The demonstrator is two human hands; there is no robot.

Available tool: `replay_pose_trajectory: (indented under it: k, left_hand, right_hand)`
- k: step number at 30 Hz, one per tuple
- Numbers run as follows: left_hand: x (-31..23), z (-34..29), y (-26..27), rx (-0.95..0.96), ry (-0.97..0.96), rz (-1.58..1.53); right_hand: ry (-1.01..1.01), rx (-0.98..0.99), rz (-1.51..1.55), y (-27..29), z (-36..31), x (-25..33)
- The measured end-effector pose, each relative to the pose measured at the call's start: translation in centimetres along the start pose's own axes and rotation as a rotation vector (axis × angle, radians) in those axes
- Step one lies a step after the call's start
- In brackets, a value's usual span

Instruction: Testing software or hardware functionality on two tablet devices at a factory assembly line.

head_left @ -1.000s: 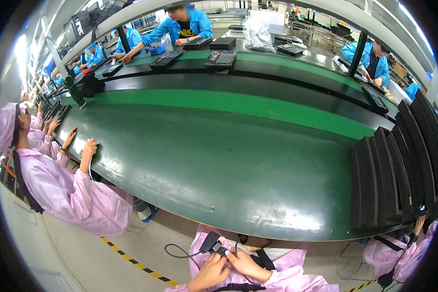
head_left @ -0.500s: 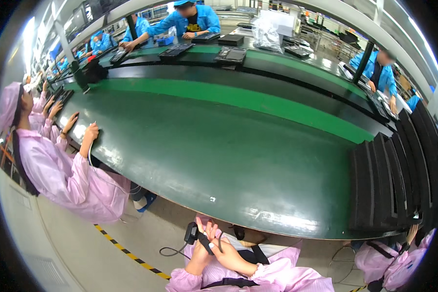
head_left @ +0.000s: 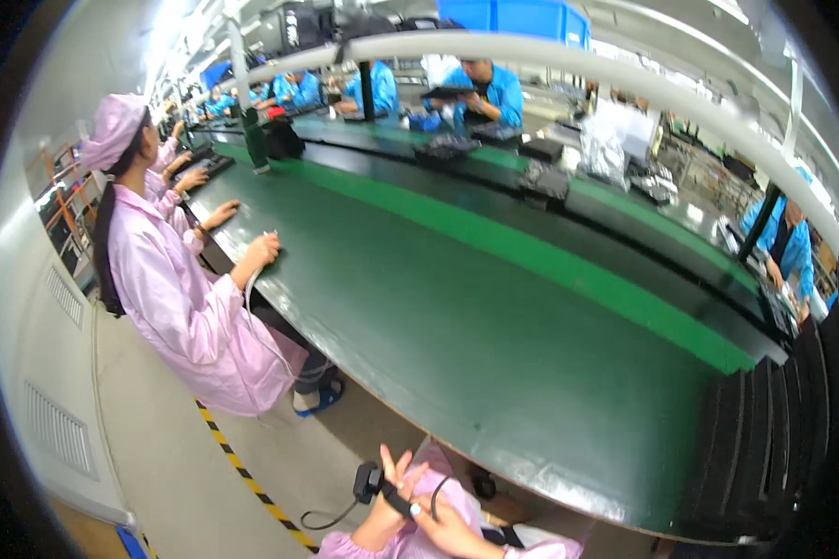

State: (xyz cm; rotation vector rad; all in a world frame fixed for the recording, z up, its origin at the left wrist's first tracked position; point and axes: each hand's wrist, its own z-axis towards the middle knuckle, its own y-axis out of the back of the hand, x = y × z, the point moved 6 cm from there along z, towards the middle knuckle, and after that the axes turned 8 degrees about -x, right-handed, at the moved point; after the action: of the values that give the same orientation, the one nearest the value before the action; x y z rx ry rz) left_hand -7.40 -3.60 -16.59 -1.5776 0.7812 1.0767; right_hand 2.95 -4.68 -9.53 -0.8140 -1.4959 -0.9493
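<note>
At the lower edge, in front of my lap, my left hand (head_left: 396, 482) is raised with its fingers stretched out and apart, holding nothing. A black strap (head_left: 396, 499) runs around it near the wrist. Attached on its left side is a small black box (head_left: 367, 481) with a thin black cable looping down. My right hand (head_left: 446, 529) reaches across from the right, its fingers closed on the strap. Part of the strap is hidden behind the right fingers. Both hands are just off the near edge of the table.
A long green table (head_left: 457, 326) stretches ahead. Black foam-like slabs (head_left: 764, 447) stand stacked at its right end. A co-worker in pink (head_left: 182, 279) sits at the left. Others in blue (head_left: 499, 93) handle dark devices across the table. Black-yellow tape (head_left: 242, 475) marks the floor.
My view has turned left and tilted, so the scene has shifted right and more of the left-hand co-worker shows. My hands keep nearly the same pose at the strap.
</note>
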Motion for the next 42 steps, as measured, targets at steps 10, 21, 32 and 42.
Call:
replay_pose_trajectory:
  k: [10, 21, 32, 42]
  left_hand:
    - [-9.0, 7.3, -0.7, -0.663, -0.397, -0.027]
    - [-12.9, 9.2, -5.3, -0.243, -0.244, -0.354]
    - [-15.0, 0.1, -13.8, 0.577, -0.192, -0.287]
    - [-13.1, -3.4, -17.1, 0.758, -0.258, 0.052]
  right_hand:
    - [0.028, 0.159, -0.053, -2.6, -1.0, 3.9]
    - [-0.265, -0.015, -0.029, -1.0, -0.1, 4.1]
    - [-0.309, -0.339, 0.450, 0.0, -1.3, 0.8]
    - [-0.266, -0.270, 0.293, 0.9, -2.0, -1.4]
